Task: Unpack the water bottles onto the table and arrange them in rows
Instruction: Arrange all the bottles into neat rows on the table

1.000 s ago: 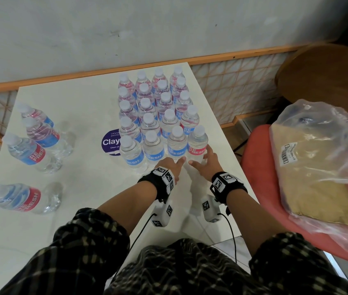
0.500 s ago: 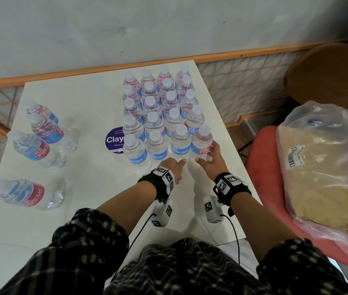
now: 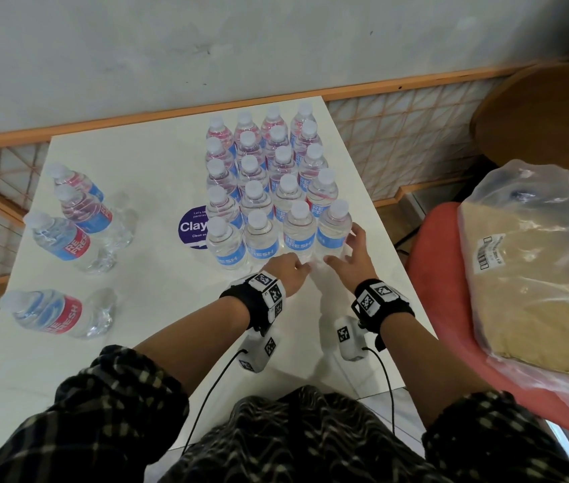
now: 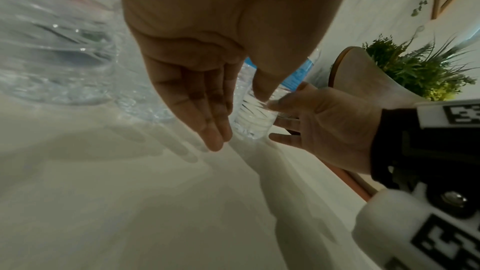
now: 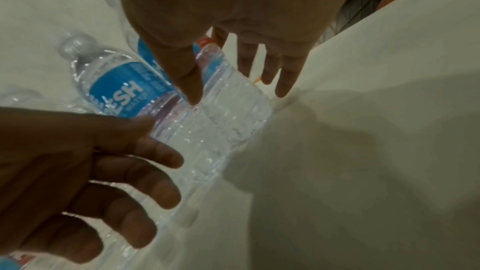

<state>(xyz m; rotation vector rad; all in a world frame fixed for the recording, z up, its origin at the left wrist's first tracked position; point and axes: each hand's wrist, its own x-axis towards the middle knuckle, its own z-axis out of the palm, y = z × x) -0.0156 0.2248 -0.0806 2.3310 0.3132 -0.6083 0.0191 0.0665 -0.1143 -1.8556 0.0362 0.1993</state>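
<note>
Several upright water bottles with blue and red labels stand in a block of rows (image 3: pixel 269 179) on the white table (image 3: pixel 136 162). Both hands sit at the right end of the front row. My right hand (image 3: pixel 345 249) has spread, straight fingers beside the front right bottle (image 3: pixel 333 228), and its thumb (image 5: pixel 187 81) touches that bottle (image 5: pixel 221 110). My left hand (image 3: pixel 302 268) reaches the bottle's base (image 4: pixel 253 122) with straight fingers (image 4: pixel 207 122). Neither hand is curled round a bottle.
Several bottles lie on their sides at the table's left (image 3: pixel 63 244), one nearer the front (image 3: pixel 49 313). A purple sticker (image 3: pixel 192 226) lies left of the block. Right of the table's edge, a red chair (image 3: pixel 429 273) holds a filled plastic bag (image 3: pixel 533 259).
Both hands stay at the front row's right end. The right hand's fingers have slid a little forward along the front right bottle's side. The head view has shifted slightly.
</note>
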